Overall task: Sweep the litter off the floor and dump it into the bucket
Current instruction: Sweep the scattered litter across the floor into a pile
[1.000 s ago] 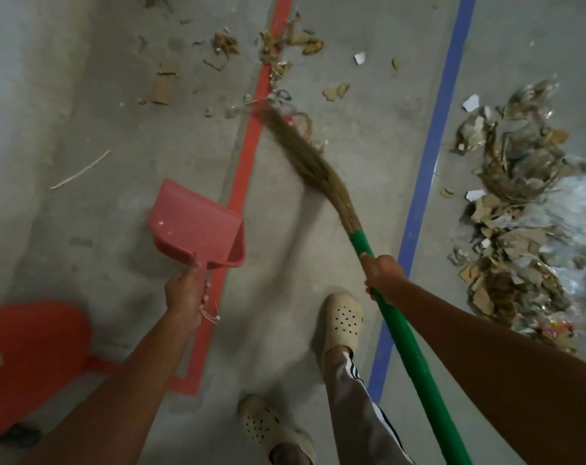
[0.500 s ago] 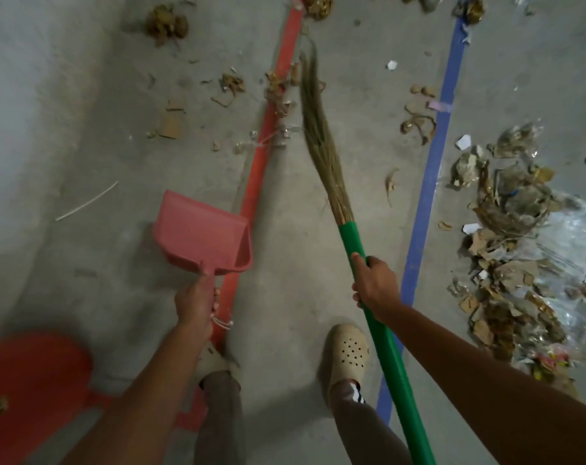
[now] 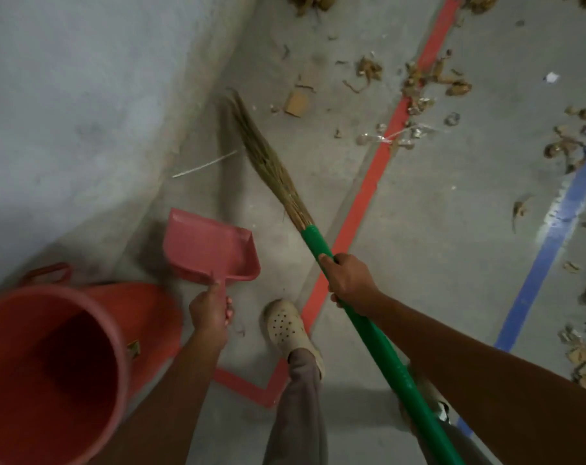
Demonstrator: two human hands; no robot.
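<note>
My right hand (image 3: pixel 350 283) grips the green handle of a broom (image 3: pixel 382 350). Its straw head (image 3: pixel 264 159) reaches up and left to the foot of the wall. My left hand (image 3: pixel 211 312) holds the handle of a pink dustpan (image 3: pixel 209 250), which hangs above the floor with nothing visible in it. A red bucket (image 3: pixel 3 391) stands at the lower left, its mouth towards me. Scattered litter (image 3: pixel 422 82) of dry leaves and cardboard bits lies around the red floor line, with more litter (image 3: pixel 570 149) by the blue line.
A grey wall (image 3: pixel 83 95) fills the upper left. A thin white stick (image 3: pixel 204 165) lies at its foot. A red line (image 3: pixel 372 189) and a blue line (image 3: pixel 550 243) cross the concrete floor. My foot in a beige clog (image 3: pixel 286 327) stands between bucket and red line.
My view has swung left, bringing the bucket's mouth into sight. The broom head has moved left from the red line to the wall's foot. The big litter pile has slid off to the right edge.
</note>
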